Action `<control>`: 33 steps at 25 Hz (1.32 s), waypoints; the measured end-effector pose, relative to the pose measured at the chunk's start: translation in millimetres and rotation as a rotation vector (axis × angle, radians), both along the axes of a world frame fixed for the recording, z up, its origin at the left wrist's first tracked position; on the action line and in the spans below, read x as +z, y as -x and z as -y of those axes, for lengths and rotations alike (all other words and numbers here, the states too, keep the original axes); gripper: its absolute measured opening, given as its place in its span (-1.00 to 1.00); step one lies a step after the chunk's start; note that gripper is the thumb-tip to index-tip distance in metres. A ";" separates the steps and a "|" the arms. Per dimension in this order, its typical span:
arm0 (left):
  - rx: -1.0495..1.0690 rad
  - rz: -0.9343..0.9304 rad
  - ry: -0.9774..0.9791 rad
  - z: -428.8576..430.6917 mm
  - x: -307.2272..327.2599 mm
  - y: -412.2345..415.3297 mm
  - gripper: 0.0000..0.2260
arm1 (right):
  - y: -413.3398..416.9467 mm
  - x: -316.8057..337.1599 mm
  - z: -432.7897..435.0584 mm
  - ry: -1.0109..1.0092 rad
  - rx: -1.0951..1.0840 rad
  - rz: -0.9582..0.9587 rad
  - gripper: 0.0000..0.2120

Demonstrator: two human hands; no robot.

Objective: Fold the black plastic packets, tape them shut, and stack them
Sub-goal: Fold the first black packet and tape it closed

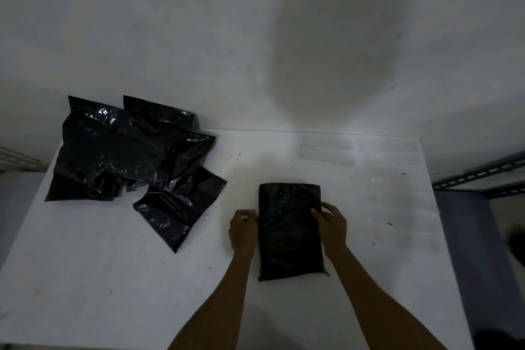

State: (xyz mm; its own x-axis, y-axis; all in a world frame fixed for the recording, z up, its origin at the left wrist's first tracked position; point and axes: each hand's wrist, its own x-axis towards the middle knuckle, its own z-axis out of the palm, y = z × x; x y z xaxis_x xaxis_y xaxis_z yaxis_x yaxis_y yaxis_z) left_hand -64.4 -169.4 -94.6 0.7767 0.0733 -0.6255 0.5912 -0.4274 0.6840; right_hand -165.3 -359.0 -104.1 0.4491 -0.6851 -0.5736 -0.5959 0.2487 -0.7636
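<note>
Folding underway: left hand point(243, 231) and right hand point(331, 227) pinch the flat black plastic packet point(290, 231) by its edges; loose glossy black packets point(133, 156) (far left) remain untaped, unstacked.

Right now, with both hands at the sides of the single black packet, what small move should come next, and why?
Probably reach the right hand to the clear tape strips stuck along the white table: the flat black plastic packet already looks folded, with no tape visible.
</note>
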 end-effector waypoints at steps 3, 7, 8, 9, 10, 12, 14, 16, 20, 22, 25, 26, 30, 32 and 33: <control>-0.134 -0.002 -0.018 5.7 -2.8 -13.6 -0.76 | -11.8 -5.2 12.9 -0.002 -0.096 0.038 -0.64; -0.225 0.013 -0.055 17.8 -6.8 -32.3 -0.79 | -23.2 -1.4 22.1 -0.030 -0.123 0.111 -0.63; -0.229 0.013 -0.051 19.9 -6.6 -34.9 -0.77 | -24.4 1.3 23.2 -0.068 -0.140 0.144 -0.61; -0.240 0.014 -0.057 21.2 -5.6 -36.3 -0.75 | -25.3 4.1 24.4 -0.124 -0.169 0.180 -0.60; -0.276 0.033 -0.084 22.4 -5.0 -37.5 -0.74 | -26.5 6.5 25.8 -0.188 -0.196 0.206 -0.59; -0.375 0.093 -0.138 22.8 -7.1 -37.8 -0.73 | -28.9 5.9 29.1 -0.260 -0.218 0.229 -0.63; -0.365 0.103 -0.098 22.9 -7.4 -39.4 -0.74 | -32.6 3.0 31.0 -0.248 -0.215 0.218 -0.70; -0.261 0.071 -0.030 23.7 -5.7 -44.7 -0.79 | -37.3 1.5 32.1 -0.227 -0.229 0.200 -0.74; -0.002 -0.016 0.123 23.6 0.0 -51.7 -0.70 | -44.9 1.8 38.8 -0.190 -0.210 0.150 -0.73; 0.110 0.002 0.161 20.3 -1.7 -52.9 -0.69 | -45.2 -0.8 41.1 -0.102 -0.184 0.135 -0.74; 0.110 0.064 0.181 17.2 -5.3 -50.7 -0.75 | -45.5 2.9 36.2 0.013 -0.128 0.108 -0.68; 0.103 0.070 0.189 16.6 -6.3 -48.8 -0.77 | -44.2 4.6 33.5 0.038 -0.090 0.088 -0.60; -0.120 0.031 0.141 7.5 -5.0 -38.1 -0.51 | -24.5 6.5 27.5 0.068 0.094 -0.048 -0.31; -0.234 0.007 0.147 -3.0 -7.9 -32.5 -0.36 | -7.5 2.9 26.1 0.004 0.162 -0.073 -0.27; -0.268 -0.007 0.167 -8.0 -10.4 -28.3 -0.31 | 0.2 1.8 25.5 -0.033 0.181 -0.059 -0.27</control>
